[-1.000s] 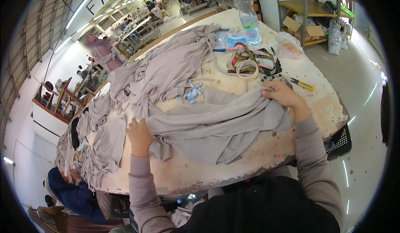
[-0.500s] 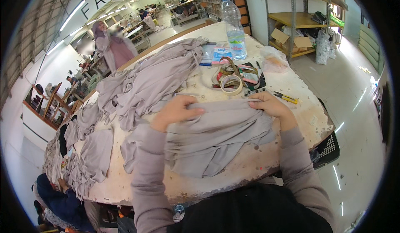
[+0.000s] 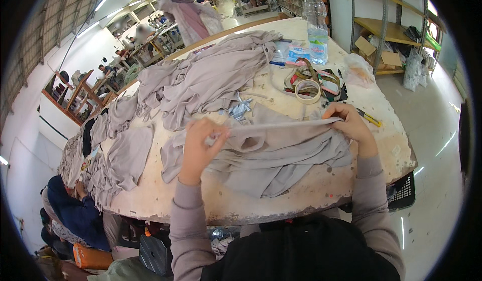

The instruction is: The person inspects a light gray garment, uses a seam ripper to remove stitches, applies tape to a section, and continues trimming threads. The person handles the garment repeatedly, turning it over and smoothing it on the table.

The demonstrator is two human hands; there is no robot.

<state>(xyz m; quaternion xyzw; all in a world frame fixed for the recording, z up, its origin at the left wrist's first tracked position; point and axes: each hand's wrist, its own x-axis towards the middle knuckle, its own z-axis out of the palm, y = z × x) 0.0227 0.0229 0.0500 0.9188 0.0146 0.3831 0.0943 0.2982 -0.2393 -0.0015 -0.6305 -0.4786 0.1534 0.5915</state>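
Observation:
A grey-mauve cloth [image 3: 296,153] lies in loose folds on the table in front of me, its upper edge pulled nearly straight between my hands. My left hand [image 3: 200,143] pinches the left end of that edge, thumb against fingers. At the other end my right hand [image 3: 349,125] is closed on the same edge with thumb and fingertips. Just right of my left hand, a rounded, tube-like opening shows in the cloth. The lower folds rest on the tabletop.
A large heap of similar cloth [image 3: 216,72] covers the table's far left. Behind my right hand are a tape roll [image 3: 307,91], a water bottle [image 3: 317,30] and a yellow cutter [image 3: 370,117]. A person in navy [image 3: 75,210] sits at the left; another person [image 3: 188,15] stands beyond the table.
My left hand has turned upward and the cloth's edge is stretched tauter, exposing the tube-like opening. A small blue-white crumpled piece now shows behind the cloth. The view has shifted.

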